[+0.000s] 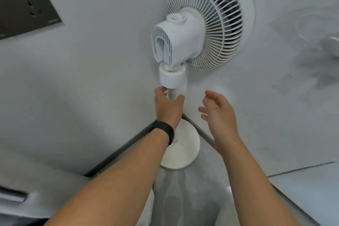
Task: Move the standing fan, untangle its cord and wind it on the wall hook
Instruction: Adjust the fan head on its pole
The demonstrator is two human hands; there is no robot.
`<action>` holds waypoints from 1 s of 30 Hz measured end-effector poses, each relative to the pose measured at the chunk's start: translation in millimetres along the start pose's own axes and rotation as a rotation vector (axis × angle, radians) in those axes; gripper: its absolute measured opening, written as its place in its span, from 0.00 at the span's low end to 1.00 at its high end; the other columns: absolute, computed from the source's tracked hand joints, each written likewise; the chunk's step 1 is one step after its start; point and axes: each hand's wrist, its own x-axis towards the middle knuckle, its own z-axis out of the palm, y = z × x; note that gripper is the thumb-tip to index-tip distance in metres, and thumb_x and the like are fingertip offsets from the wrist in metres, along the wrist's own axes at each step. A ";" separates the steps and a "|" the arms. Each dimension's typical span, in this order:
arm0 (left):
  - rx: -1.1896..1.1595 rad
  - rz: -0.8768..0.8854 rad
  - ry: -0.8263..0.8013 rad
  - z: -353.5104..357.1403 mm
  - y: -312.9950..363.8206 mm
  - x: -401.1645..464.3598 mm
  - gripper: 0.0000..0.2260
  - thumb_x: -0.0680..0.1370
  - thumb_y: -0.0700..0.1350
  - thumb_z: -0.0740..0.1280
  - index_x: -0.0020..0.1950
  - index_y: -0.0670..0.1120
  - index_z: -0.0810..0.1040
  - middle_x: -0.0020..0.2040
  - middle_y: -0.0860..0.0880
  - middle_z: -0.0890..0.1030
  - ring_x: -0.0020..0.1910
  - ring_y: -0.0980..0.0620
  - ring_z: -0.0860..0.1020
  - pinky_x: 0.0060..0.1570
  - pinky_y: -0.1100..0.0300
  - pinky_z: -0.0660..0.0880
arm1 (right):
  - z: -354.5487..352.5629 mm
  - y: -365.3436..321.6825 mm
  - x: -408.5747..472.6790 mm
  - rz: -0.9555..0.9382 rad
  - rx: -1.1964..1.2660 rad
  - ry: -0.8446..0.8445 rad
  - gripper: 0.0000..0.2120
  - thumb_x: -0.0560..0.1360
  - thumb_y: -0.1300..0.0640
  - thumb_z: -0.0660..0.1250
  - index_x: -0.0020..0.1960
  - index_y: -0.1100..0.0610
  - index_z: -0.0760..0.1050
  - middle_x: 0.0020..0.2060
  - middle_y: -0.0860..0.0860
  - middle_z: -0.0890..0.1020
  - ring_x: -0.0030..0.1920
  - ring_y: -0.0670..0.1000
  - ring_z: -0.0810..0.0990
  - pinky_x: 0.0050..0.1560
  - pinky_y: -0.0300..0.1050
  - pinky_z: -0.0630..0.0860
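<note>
Fan: white standing fan (187, 42) stands in a room corner, its round base (183, 152) on the floor, head turned toward the wall.
Left hand: left hand (167, 106) is wrapped around the thin pole (173, 95) just under the neck collar (172, 77), likely the hold for lifting the fan out.
Right hand: right hand (218, 113) is spread and empty, just beside the pole, apparently ready to steady it.
Wristband: black band (163, 131) on the left wrist.
Hidden: no cord or wall hook can be made out; a pale shape at right edge is too blurred to name.
Wall plate: dark socket panel (25, 3) upper left.
</note>
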 end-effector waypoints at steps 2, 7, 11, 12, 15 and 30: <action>-0.044 -0.020 0.068 10.4 2.7 3.7 0.23 0.75 0.47 0.72 0.63 0.53 0.63 0.62 0.51 0.72 0.50 0.53 0.78 0.42 0.61 0.77 | 0.6 -5.4 12.4 -0.007 0.006 0.029 0.14 0.82 0.55 0.62 0.67 0.47 0.76 0.61 0.44 0.80 0.53 0.46 0.84 0.57 0.47 0.81; 0.188 -0.019 0.270 35.3 2.9 26.6 0.37 0.66 0.59 0.77 0.67 0.55 0.59 0.62 0.48 0.64 0.59 0.45 0.66 0.59 0.47 0.74 | 15.4 -18.3 27.2 0.063 0.142 0.025 0.13 0.82 0.57 0.63 0.63 0.49 0.79 0.54 0.43 0.82 0.53 0.49 0.85 0.53 0.44 0.81; 0.255 0.109 0.336 35.3 2.4 40.7 0.42 0.63 0.62 0.81 0.70 0.52 0.66 0.66 0.47 0.68 0.62 0.44 0.69 0.60 0.53 0.71 | 11.4 -23.9 24.5 -0.002 0.146 0.004 0.12 0.81 0.57 0.63 0.62 0.48 0.79 0.53 0.42 0.82 0.50 0.47 0.85 0.49 0.42 0.80; 0.237 0.139 0.326 32.5 1.5 42.8 0.40 0.63 0.61 0.82 0.69 0.52 0.68 0.65 0.49 0.72 0.62 0.46 0.72 0.61 0.52 0.73 | 5.3 -25.5 24.6 -0.025 0.132 0.032 0.12 0.81 0.56 0.63 0.63 0.48 0.79 0.54 0.42 0.82 0.50 0.46 0.85 0.49 0.42 0.80; 0.182 0.176 0.241 17.7 -0.5 45.4 0.33 0.64 0.58 0.81 0.65 0.55 0.71 0.57 0.56 0.79 0.55 0.51 0.80 0.57 0.47 0.80 | -12.1 -33.1 25.2 -0.126 0.086 0.192 0.13 0.79 0.55 0.63 0.62 0.46 0.78 0.55 0.42 0.81 0.50 0.45 0.85 0.55 0.48 0.81; 0.272 0.281 -0.183 -69.2 -6.3 60.8 0.32 0.66 0.50 0.84 0.67 0.54 0.75 0.57 0.60 0.82 0.56 0.62 0.80 0.46 0.73 0.76 | -35.6 -56.9 9.9 -0.603 -0.172 0.113 0.47 0.72 0.44 0.77 0.81 0.44 0.52 0.75 0.36 0.66 0.73 0.39 0.68 0.72 0.45 0.69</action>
